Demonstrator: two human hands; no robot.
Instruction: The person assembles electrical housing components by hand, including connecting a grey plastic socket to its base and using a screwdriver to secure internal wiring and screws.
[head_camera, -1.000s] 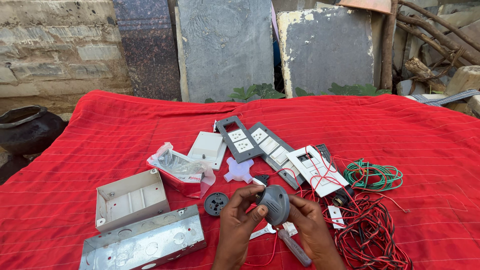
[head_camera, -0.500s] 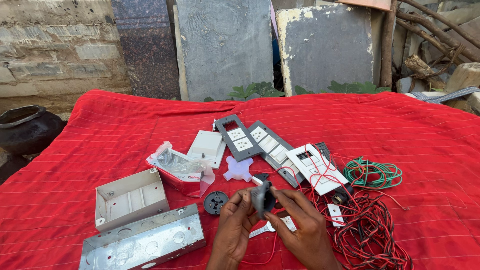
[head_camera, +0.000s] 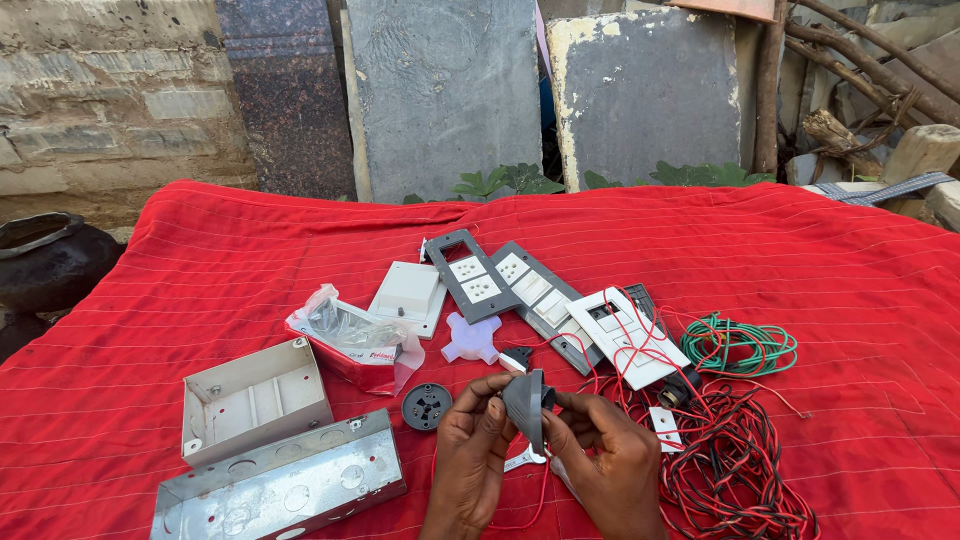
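1. Head view: a dark grey round electrical fitting is gripped between both hands near the front edge of the red cloth; it is now turned edge-on, whereas a second ago its broad round face was shown toward the camera.
2. The left hand is clenched on the fitting's left side, and the right hand pinches its right side with the fingers.
3. From that turn, an inspection or rotation of the part is judged to be under way.
4. Just left of the hands a black round disc lies, with a white plastic box and a metal junction box beyond.
5. Close on the right, tangled red and black wires crowd the right hand; a green wire coil lies farther back.
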